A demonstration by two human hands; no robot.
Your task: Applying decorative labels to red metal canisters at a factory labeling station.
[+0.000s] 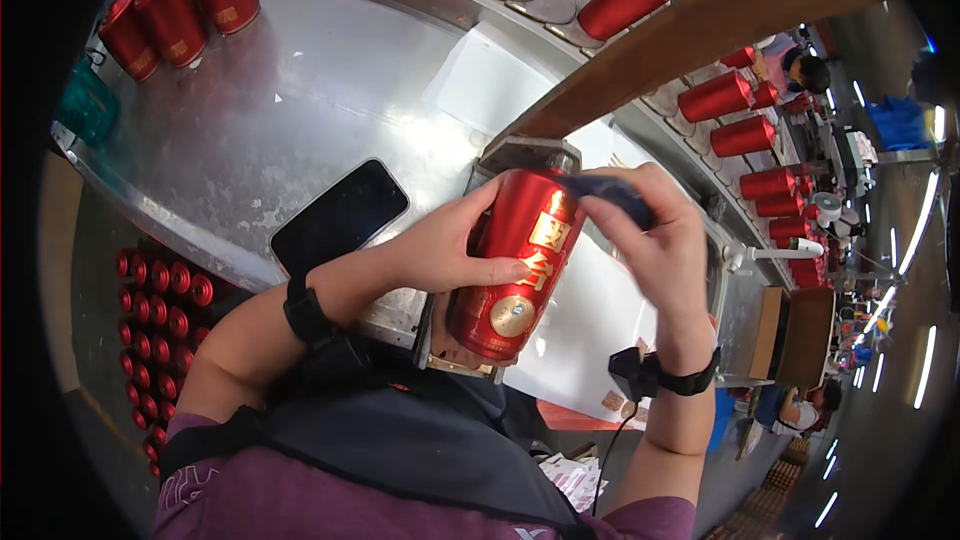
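A red metallic bottle (505,285) with gold lettering and a round gold emblem lies tilted in front of me, its neck pointing away. My left hand (435,245) is wrapped round its left side, with the thumb across the front. In my right hand (665,240) a dark blue cloth (618,195) is pinched, bunched up against the bottle's shoulder near the neck. Beneath the bottle is a metal holder (440,345), mostly hidden by it. A black phone (345,212) rests on the metal table, just left of my left forearm.
Several red bottles (170,15) stand at the table's far left. A curved conveyor (545,2) carries more bottles along the far side, and a brown beam (690,35) crosses over it. Many red bottles (160,320) are packed low at the left. Other people work at the far right.
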